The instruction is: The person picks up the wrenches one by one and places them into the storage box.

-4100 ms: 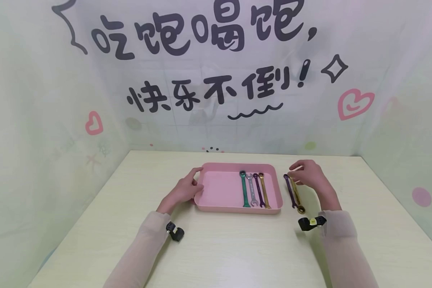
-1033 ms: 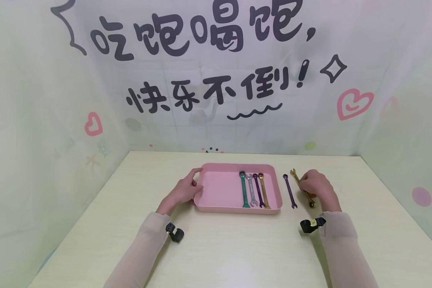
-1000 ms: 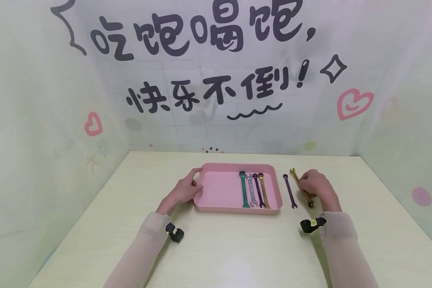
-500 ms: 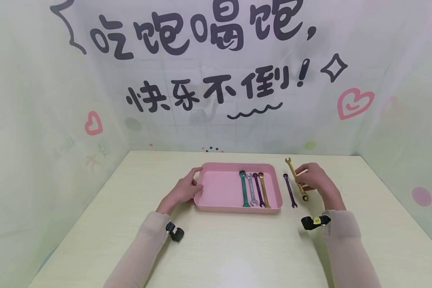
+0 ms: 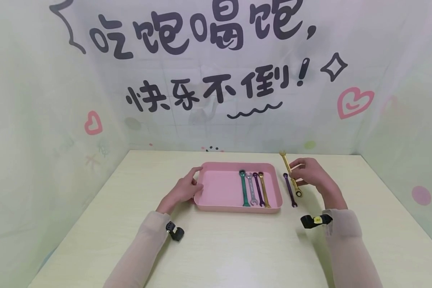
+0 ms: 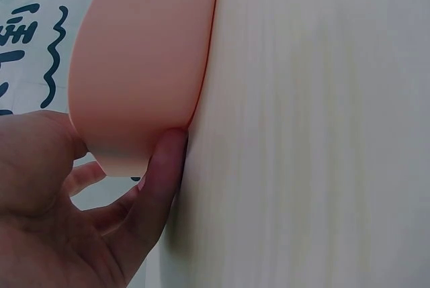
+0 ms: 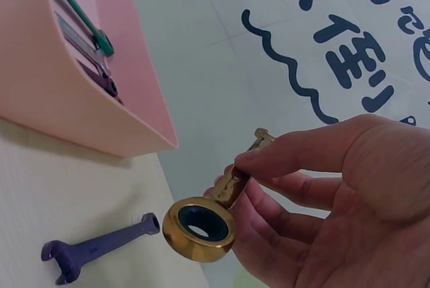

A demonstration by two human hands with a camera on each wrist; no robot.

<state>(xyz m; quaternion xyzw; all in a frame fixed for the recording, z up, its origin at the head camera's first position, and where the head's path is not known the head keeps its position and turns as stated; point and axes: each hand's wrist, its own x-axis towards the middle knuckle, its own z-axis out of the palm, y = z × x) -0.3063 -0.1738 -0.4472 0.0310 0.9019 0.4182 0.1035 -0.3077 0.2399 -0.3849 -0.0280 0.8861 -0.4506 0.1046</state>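
My right hand (image 5: 309, 173) pinches a gold combination wrench (image 7: 232, 190) between thumb and fingers. In the right wrist view its ring end faces the camera, and the wrench is raised above the table. Below it a purple wrench (image 5: 290, 190) lies on the table, right of the pink tray (image 5: 216, 209). My left hand (image 5: 183, 189) grips the tray's left end, one digit at the bottom edge and the others at the rim in the left wrist view. Inside the tray's right half lie a green wrench (image 5: 244, 188), a silver wrench (image 5: 252, 190), a purple wrench (image 5: 259, 190) and a gold wrench (image 5: 264, 190), side by side.
The pale wooden table (image 5: 223, 248) runs back to a printed curtain (image 5: 216, 132) with dark lettering. Side curtains close in the left and right. A small black camera (image 5: 311, 221) sits on the right wrist, another camera (image 5: 175, 232) on the left.
Four seconds ago the gold wrench lay beside the purple one. It was shifted right, then lifted and carried left and back, over the purple wrench in the head view. The left hand stays put.
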